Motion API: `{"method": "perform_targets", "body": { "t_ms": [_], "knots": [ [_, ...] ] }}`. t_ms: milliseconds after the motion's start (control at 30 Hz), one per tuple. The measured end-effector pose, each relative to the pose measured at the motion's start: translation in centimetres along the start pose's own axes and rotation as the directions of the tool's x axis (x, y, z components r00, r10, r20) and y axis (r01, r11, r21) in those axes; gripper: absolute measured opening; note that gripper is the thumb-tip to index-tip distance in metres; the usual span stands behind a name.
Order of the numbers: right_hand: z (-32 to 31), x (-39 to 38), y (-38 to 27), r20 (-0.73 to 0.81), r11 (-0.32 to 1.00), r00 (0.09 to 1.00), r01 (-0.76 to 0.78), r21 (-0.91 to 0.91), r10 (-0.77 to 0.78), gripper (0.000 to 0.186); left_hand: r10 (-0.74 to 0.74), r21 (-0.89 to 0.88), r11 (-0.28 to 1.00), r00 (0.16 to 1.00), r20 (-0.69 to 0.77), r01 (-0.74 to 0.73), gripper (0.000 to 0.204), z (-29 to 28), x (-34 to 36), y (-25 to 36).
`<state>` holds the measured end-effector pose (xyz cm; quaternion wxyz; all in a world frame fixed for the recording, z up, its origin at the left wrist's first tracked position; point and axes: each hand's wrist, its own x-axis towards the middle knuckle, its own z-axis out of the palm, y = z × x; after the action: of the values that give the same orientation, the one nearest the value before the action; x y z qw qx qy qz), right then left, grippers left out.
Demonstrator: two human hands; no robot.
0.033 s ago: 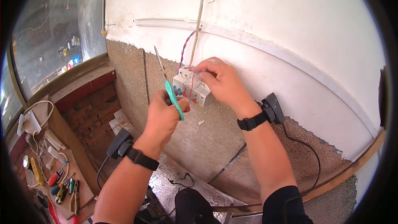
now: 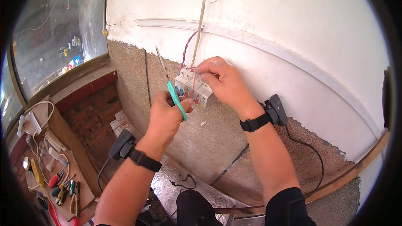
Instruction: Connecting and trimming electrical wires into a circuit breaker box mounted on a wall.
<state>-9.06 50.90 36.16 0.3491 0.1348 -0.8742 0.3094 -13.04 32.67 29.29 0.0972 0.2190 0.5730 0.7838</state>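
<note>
One white breaker block sits on the wall, at the seam of white plaster and rough render. Right hand pinches a red wire at its top edge. Left hand grips one green-handled screwdriver (tip up, free of the block). Open wall all around.

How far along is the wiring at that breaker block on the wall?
Done: the white breaker block sits on the wall, red-blue twisted wires reaching it. In hand: left hand holds a green-handled screwdriver; right hand pinches a thin red wire. Left: that wire looks loose.
</note>
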Motion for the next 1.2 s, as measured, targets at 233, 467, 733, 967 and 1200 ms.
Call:
{"method": "perform_targets", "body": {
  "t_ms": [233,467,733,967,1200],
  "knots": [
    [-0.3,-0.5,-0.7,0.0,0.986,0.997,0.077,-0.148,-0.078,0.015,0.013,0.058,0.998,0.998,-0.063,-0.01,0.043,0.8,0.2,-0.7],
    [-0.8,-0.6,-1.4,-0.002,0.974,0.997,0.079,-0.211,-0.081,0.017,0.247,0.133,0.966,0.943,-0.221,-0.221,0.045,0.0,0.1,1.2],
    [-0.6,-0.3,-1.3,-0.005,0.989,0.999,0.03,-0.144,-0.031,0.024,0.429,0.355,0.861,0.895,-0.125,-0.363,0.039,-0.4,1.3,2.0],
    [-0.6,1.1,-1.7,0.01,0.961,0.999,0.045,-0.274,-0.044,0.022,0.433,0.387,0.85,0.893,-0.123,-0.358,0.038,-0.7,1.7,2.4],
    [-1.2,2.1,-2.0,0.108,0.908,0.994,0.05,-0.416,-0.005,0.022,0.397,0.361,0.873,0.908,-0.134,-0.328,0.039,-0.9,1.8,2.8]
  ]
}}
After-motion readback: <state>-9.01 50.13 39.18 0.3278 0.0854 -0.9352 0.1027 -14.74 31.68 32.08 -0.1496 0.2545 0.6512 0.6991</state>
